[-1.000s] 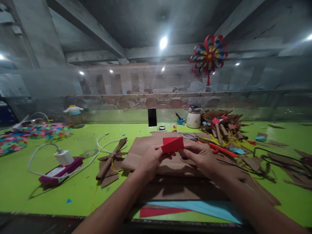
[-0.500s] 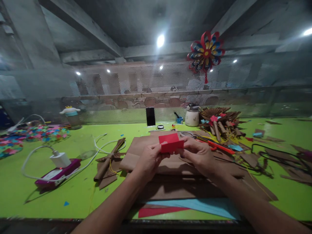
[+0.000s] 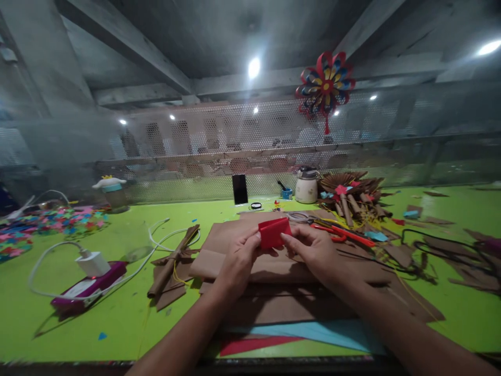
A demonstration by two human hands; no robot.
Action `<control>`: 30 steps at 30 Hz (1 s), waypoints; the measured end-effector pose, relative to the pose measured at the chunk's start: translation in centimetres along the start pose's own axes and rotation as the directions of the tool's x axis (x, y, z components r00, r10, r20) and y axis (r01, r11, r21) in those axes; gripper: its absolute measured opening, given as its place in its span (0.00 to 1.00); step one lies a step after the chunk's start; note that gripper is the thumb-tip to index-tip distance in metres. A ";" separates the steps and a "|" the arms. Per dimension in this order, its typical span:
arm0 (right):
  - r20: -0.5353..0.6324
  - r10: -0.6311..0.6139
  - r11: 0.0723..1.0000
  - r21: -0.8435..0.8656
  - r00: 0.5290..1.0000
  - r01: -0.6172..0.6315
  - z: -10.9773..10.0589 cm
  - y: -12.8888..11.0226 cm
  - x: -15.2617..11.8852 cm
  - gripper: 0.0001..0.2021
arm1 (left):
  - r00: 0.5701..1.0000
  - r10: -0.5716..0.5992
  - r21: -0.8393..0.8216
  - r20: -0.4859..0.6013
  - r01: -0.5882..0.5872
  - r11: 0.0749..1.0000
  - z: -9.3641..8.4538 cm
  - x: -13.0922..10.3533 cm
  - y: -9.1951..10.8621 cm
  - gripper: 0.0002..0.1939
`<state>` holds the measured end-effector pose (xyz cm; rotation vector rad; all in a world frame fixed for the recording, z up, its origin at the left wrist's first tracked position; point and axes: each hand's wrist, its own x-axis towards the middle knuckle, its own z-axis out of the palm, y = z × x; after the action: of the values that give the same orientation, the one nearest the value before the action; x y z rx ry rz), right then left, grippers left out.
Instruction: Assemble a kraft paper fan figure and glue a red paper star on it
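Note:
A folded piece of red paper point(image 3: 273, 233) is held up in front of me, over a stack of brown paper point(image 3: 227, 245). My left hand point(image 3: 243, 258) pinches its left edge between thumb and fingers. At the lower right corner, my right hand point(image 3: 313, 249) grips it, thumb on the near face. The fingers behind the paper are partly hidden. Orange-handled scissors point(image 3: 344, 234) lie just right of my right hand. Blue paper point(image 3: 324, 333) and red paper strips point(image 3: 254, 344) stick out under the brown stack near the table edge.
To the left are a purple power strip point(image 3: 90, 287) with a white charger point(image 3: 93, 263) and a rolled brown paper piece point(image 3: 172, 266). Behind stand a phone point(image 3: 240, 189) and a white jar point(image 3: 306, 187). Brown paper fans point(image 3: 352, 196) and scraps lie at right.
The red paper, earlier opened with its upper flap leaning back, is now folded nearly flat together. My right thumb has moved onto its front face.

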<state>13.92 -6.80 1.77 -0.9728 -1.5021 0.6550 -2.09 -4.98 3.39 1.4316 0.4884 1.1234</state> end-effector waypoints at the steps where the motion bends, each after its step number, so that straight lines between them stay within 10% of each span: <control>1: -0.002 0.006 1.000 -0.001 1.000 -0.006 0.0 0.0 0.0 0.14 | 1.000 0.000 -0.003 0.001 0.000 1.000 0.0 0.0 0.0 0.17; 16: 0.023 0.108 0.992 0.060 0.994 -0.109 0.2 -0.1 0.0 0.15 | 0.999 0.023 -0.117 0.021 -0.021 0.993 0.2 -0.2 0.0 0.16; 30: -0.031 0.125 0.978 0.172 0.992 -0.117 0.8 0.5 0.1 0.15 | 0.983 -0.005 0.020 -0.184 0.009 1.000 0.2 0.4 -0.6 0.18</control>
<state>13.28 -6.36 1.32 -0.9454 -1.3339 0.8316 -1.52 -4.63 3.03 1.3488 0.6371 1.2545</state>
